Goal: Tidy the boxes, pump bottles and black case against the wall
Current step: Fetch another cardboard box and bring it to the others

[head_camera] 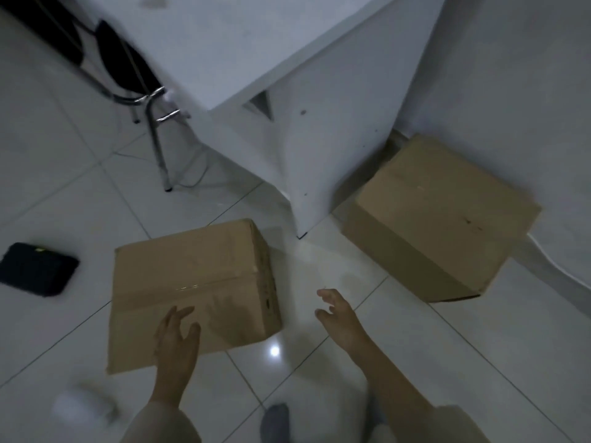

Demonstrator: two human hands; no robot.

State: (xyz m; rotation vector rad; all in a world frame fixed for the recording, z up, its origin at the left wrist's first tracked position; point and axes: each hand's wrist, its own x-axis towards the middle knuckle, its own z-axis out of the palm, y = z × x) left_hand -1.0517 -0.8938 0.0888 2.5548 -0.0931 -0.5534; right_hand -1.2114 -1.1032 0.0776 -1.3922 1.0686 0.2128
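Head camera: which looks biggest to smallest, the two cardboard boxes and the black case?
1. Box near the hands and box by the wall: they look about alike, so I won't rank them.
2. Black case, clearly the smallest.

open floor tiles [319, 270] run between the near box [192, 282] and the far box [441, 219], a clear lane toward the wall [527, 91]. the desk [319, 139] side panel blocks the way beyond it. the chair [153, 123] legs and the black case [36, 269] crowd the left side.
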